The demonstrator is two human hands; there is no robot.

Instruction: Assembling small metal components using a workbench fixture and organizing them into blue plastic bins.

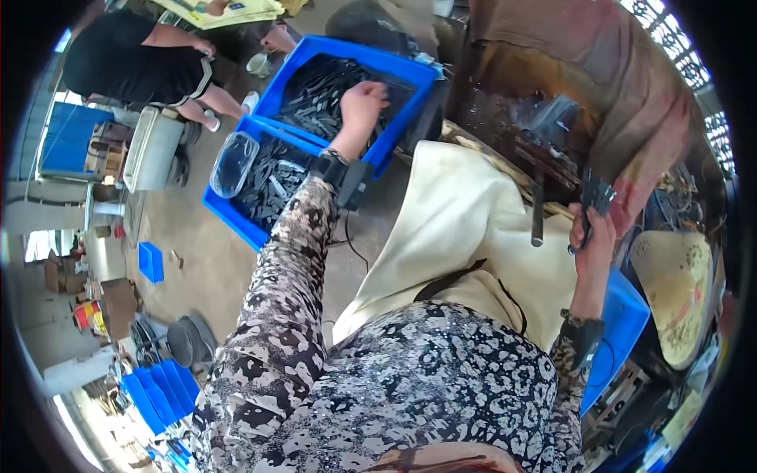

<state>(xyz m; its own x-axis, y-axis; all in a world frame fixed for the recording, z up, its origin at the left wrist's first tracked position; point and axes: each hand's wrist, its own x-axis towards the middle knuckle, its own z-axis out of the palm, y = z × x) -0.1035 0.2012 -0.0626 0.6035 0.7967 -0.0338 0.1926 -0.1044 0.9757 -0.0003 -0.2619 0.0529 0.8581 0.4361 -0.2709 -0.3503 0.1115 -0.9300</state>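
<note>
My left hand [363, 110] is over the far blue bin [272, 91], which holds many dark, thin metal pieces [319, 91]. Its fingers are curled, and whatever they may grip is hidden. On the right, my right hand [597, 232] is closed round a bunch of dark flat metal pieces [597, 195], their ends fanned out above the fingers. A nearer blue bin [229, 213] adjoins the far one. It contains more dark pieces [276, 189] and a clear plastic tub [235, 164] at its left side.
A cream apron [465, 197] covers my lap. Ahead stands a wet, brown-stained machine basin [493, 94] with a metal rod [538, 209] jutting toward me. Another blue bin [623, 331] is beside my right forearm. A person in dark clothes [126, 59] stands far left.
</note>
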